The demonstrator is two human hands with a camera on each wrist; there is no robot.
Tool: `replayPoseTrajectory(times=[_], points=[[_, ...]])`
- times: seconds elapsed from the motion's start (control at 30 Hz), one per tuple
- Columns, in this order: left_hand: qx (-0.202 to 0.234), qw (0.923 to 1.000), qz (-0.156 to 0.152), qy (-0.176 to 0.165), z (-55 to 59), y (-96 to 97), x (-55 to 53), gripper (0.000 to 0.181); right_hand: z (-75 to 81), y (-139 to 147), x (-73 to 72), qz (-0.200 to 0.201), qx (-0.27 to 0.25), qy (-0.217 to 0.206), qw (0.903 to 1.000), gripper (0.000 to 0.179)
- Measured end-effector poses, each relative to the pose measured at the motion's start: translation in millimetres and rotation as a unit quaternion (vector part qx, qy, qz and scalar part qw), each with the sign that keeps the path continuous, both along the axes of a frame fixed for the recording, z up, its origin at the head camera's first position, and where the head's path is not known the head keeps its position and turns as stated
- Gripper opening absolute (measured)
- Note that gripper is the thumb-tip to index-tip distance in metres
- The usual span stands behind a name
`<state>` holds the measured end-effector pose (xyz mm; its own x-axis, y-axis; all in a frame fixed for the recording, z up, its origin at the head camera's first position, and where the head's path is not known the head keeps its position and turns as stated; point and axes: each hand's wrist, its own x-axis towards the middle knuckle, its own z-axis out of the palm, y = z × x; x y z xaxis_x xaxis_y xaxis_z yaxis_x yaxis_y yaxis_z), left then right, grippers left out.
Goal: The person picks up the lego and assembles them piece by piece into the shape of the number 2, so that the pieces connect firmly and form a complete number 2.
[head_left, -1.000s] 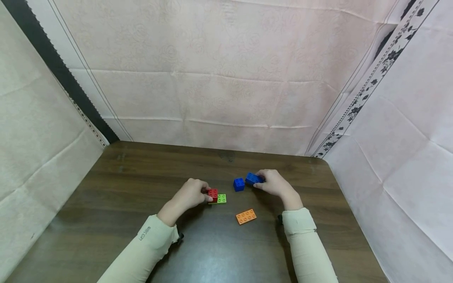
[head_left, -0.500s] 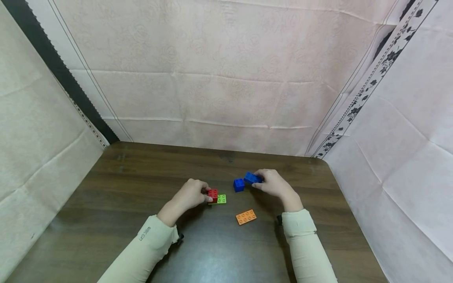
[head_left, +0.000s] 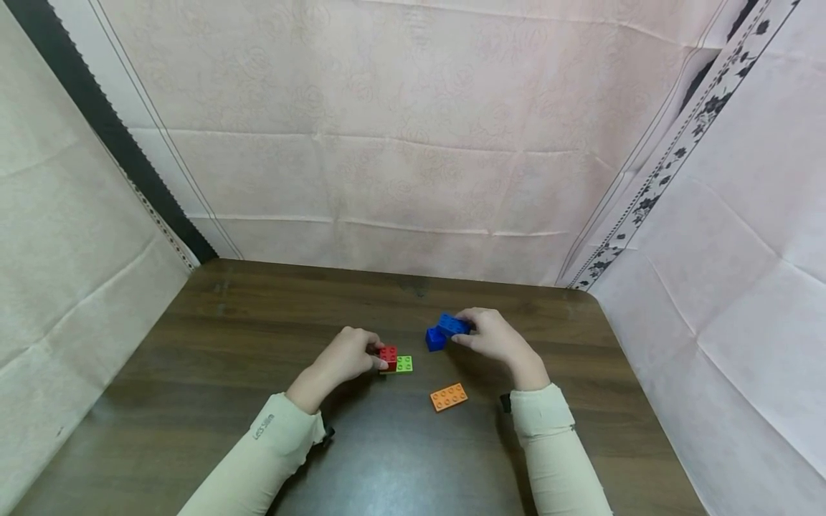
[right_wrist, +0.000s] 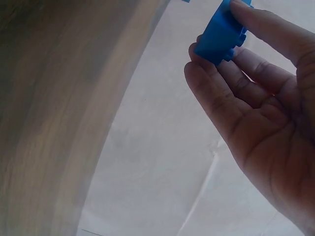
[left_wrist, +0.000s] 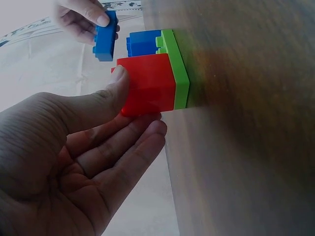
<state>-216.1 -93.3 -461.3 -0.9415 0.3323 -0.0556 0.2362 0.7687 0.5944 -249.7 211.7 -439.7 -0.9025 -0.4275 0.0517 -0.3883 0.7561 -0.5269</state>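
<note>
My left hand [head_left: 346, 352] pinches a red toy brick [head_left: 388, 354] between thumb and fingers. That brick is seated on the left part of a light green brick plate [head_left: 404, 363], whose right studs show bare. To the right, my right hand [head_left: 495, 338] holds a long blue brick [head_left: 453, 325] by its sides, raised off the table. In the head view it overlaps a smaller blue brick [head_left: 435, 340] standing on the table; whether they touch cannot be told. The right wrist view shows thumb and fingertips around the long blue brick [right_wrist: 221, 34], its studs facing the palm side.
An orange brick plate [head_left: 449, 396] with studs up lies on the dark wooden table [head_left: 323, 287], nearer the body and between the two hands. Pale cloth [head_left: 413, 179] hangs behind the table's far edge and along both sides.
My right hand has shifted left with the long blue brick, bringing it from beside the small blue brick to overlapping it in view. The left hand and red brick stay put.
</note>
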Motion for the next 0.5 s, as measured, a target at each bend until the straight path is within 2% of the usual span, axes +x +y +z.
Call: replayPoseTrajectory(times=[0.5], points=[[0.006,1.0,0.003,-0.005,-0.5,-0.1,0.3,0.028,4.4,-15,3.8,0.026,-0.02,0.008,0.9994,0.032]])
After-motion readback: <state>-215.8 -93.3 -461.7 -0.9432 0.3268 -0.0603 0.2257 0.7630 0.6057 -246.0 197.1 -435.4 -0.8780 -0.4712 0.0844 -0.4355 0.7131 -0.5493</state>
